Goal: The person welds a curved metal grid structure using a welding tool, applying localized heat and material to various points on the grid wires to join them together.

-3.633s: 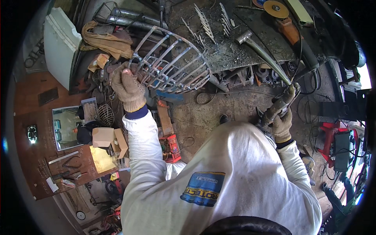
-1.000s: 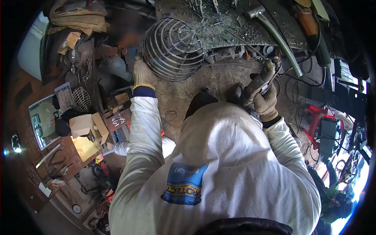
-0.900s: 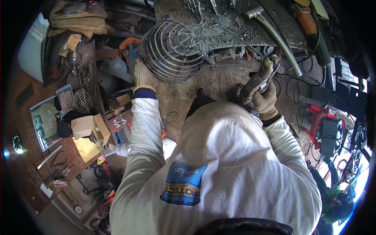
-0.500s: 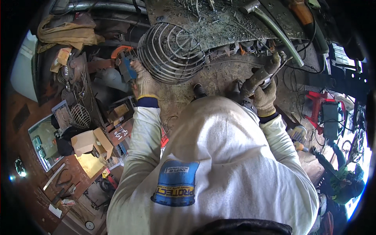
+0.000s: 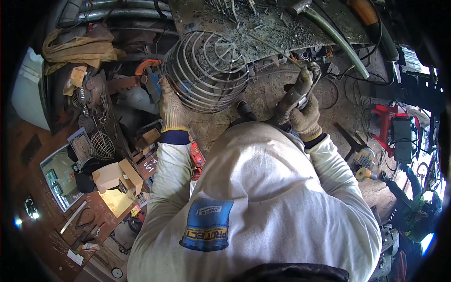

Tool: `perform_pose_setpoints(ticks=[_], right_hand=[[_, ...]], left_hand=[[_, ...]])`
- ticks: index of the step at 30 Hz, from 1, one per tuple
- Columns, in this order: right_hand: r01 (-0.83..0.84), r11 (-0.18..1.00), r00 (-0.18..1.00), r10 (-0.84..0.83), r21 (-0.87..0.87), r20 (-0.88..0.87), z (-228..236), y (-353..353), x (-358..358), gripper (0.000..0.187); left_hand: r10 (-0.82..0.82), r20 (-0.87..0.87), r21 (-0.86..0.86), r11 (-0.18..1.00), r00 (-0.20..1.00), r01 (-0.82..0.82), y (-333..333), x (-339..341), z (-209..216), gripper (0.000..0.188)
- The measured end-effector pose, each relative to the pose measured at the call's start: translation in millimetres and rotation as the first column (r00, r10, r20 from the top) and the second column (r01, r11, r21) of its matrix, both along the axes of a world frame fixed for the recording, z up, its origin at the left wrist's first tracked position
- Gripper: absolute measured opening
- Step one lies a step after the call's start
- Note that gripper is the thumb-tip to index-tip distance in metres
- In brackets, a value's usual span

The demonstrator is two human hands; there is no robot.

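Beige knit covers the left hand (image 5: 174,107), which is curled against the lower left side of a round wire cage (image 5: 205,70) and holds it; the cage hides part of the fingers, so how tightly they close cannot be told. The cage is tilted, its ring of bars facing up and to the right, and in view its upper right part overlaps the near edge of the dark desk (image 5: 324,29). The right hand (image 5: 307,119), in a matching glove, is wrapped firmly around a welding holder (image 5: 290,101). From the holder's upper end a thin rod (image 5: 275,48) slants up and left across the desk edge, its far end near the cage.

Brown floor (image 5: 275,89) shows between the two hands, crossed by a cable (image 5: 277,74); a shoe (image 5: 245,110) stands below the cage. To the right of the right hand, more floor carries loops of cord. The left hand has less room: a blue block (image 5: 152,85) and an orange curved piece (image 5: 146,66) sit just beside it. On the desk a hammer (image 5: 337,44) lies with its handle reaching past the near edge, and a grinder (image 5: 364,13) lies beyond it.
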State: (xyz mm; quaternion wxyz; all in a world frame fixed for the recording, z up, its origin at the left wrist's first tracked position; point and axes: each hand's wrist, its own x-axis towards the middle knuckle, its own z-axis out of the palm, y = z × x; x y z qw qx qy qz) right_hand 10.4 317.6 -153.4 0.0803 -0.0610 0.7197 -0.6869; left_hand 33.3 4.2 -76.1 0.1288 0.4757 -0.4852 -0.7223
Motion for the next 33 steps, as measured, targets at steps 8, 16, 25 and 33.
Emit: perform_pose_setpoints(ticks=[8, 16, 25, 33], right_hand=[[-0.104, 0.993, 0.986, 0.110, -0.053, 0.126, -5, -9, -4, 0.045], [-0.116, 0.989, 0.986, 0.125, -0.093, 0.106, -11, 3, 7, 0.053], [0.019, 0.982, 0.983, 0.016, -0.189, 0.182, 15, 16, 9, 0.047], [0.091, 0.991, 0.983, -0.074, -0.098, 0.166, 5, 18, 8, 0.062]], left_hand=[[0.005, -0.088, 0.075, 0.997, 0.996, 0.002, -6, 2, -25, 0.055], [-0.077, 0.831, -0.556, -0.144, 0.551, 0.819, -39, 15, -70, 0.067], [-0.107, -0.271, -0.442, 0.897, 0.957, -0.025, -24, 9, 1, 0.052], [-0.301, 0.097, -0.888, 0.404, 0.949, 0.219, -61, 36, 4, 0.054]])
